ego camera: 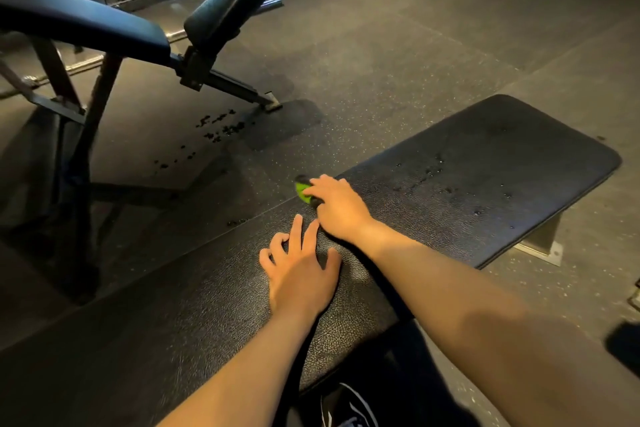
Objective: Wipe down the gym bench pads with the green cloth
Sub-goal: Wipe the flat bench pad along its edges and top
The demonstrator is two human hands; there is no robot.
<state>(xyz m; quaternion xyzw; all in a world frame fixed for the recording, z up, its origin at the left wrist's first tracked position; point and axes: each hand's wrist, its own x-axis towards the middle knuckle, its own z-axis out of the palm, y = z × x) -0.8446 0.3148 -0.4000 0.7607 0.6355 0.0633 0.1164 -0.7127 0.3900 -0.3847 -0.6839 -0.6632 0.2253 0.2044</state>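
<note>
Two hands: left hand [301,274] and right hand [337,208]. One green cloth [303,191]. Two benches: the flat surface [485,166], an inclined bench [86,24].

Left grip [301,274] rests spread on the bench [485,156] (outer fingers bent); right grip [337,206], arm outstretched, curls over the green cloth [302,190] at the bench's left edge.

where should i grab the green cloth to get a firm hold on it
Take the green cloth from above, over its bunched middle, as the right hand lies on it. It sits wadded at the left edge of the bench pad, only a small lump showing past the hand, so fingers over the top and thumb in from the open edge side would probably hold best.
</note>
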